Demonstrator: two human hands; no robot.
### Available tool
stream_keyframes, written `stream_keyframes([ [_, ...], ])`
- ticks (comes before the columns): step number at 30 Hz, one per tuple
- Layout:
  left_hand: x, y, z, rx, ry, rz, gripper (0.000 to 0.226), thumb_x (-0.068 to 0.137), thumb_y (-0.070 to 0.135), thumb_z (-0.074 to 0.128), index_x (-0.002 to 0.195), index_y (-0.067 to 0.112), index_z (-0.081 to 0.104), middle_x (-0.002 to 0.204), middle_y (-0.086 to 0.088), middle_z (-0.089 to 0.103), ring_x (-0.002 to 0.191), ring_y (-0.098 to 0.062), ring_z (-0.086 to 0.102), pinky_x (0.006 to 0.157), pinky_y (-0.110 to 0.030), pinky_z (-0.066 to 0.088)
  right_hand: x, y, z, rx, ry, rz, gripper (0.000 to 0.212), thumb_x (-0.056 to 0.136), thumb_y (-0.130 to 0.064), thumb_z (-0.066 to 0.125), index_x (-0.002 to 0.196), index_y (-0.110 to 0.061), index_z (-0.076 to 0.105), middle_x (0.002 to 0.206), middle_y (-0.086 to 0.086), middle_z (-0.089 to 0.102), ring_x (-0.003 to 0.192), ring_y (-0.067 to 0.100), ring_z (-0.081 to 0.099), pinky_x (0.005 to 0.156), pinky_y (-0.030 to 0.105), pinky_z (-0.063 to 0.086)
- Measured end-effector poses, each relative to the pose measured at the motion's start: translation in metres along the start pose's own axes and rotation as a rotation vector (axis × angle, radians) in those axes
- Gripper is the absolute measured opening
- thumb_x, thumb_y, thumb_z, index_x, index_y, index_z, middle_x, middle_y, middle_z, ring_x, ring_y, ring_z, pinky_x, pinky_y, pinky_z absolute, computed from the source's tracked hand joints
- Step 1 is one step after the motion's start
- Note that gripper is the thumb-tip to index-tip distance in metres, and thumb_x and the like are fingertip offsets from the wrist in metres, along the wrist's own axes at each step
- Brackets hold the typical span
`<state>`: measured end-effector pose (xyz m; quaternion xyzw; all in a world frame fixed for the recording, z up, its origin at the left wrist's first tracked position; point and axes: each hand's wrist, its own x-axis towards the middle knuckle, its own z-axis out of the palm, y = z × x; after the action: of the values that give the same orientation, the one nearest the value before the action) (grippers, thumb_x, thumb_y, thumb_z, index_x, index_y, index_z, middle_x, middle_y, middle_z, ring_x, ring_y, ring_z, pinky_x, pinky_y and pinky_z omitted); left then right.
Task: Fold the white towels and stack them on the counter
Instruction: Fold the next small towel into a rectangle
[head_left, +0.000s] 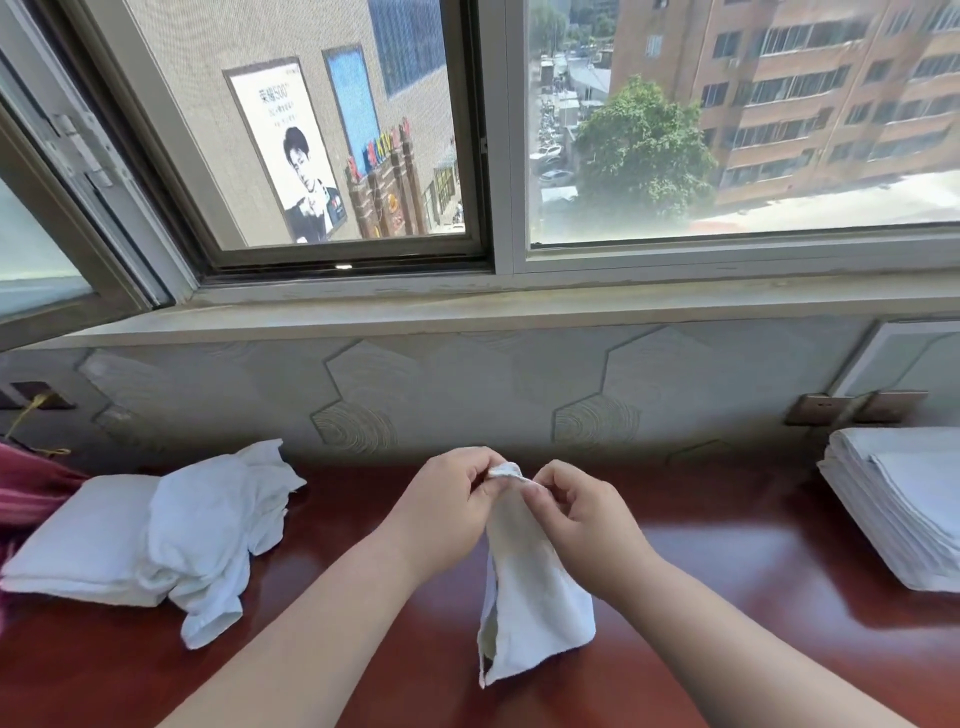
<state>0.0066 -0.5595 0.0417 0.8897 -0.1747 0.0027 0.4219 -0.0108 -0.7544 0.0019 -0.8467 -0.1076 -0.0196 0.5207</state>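
Note:
A small white towel (530, 597) hangs in front of me over the red-brown counter (363, 519), its lower end near the counter surface. My left hand (447, 504) and my right hand (582, 525) both pinch its top edge, close together. On the left lies a loose heap of white towels (218, 525), draped partly over a folded white stack (78, 545). At the right edge stands a tall neat stack of folded white towels (898, 514).
A grey patterned wall (467, 400) and window sill (467, 306) close off the far side of the counter. A red striped cloth (26, 488) sits at the far left. Wall sockets (857, 408) sit behind the right stack.

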Motion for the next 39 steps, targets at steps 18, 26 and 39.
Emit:
stream_keyframes([
  [18,0.03,-0.086,-0.032,0.365,0.286,-0.247,0.017,0.098,0.017,0.053,0.088,0.028,0.062,0.089,0.011,0.062,0.087,-0.018,0.057,0.074,-0.039,0.046,-0.024,0.079,-0.028,-1.319,-0.58,-0.024,0.06,0.096,-0.068,0.032,0.096,-0.025,0.073,0.092,0.001,0.058,0.089,0.028,0.05,0.082,0.043,0.027],
  [26,0.022,-0.103,-0.022,0.462,0.23,-0.256,0.012,0.095,0.018,0.056,0.09,0.026,0.063,0.089,0.009,0.064,0.088,-0.023,0.059,0.071,-0.039,0.047,-0.01,0.082,-0.047,-1.268,-0.384,0.296,0.041,0.092,-0.016,0.047,0.128,-0.035,0.05,0.098,-0.001,0.059,0.095,0.026,0.063,0.069,0.035,0.038],
  [39,0.023,-0.11,-0.007,0.406,0.237,-0.248,0.014,0.096,0.018,0.054,0.09,0.027,0.063,0.087,0.011,0.064,0.085,-0.018,0.057,0.072,-0.039,0.049,0.033,0.096,-0.08,-1.11,-0.084,0.712,0.018,0.085,-0.029,0.047,0.07,-0.021,0.053,0.067,-0.007,0.046,0.067,0.021,0.052,0.071,0.03,0.038],
])
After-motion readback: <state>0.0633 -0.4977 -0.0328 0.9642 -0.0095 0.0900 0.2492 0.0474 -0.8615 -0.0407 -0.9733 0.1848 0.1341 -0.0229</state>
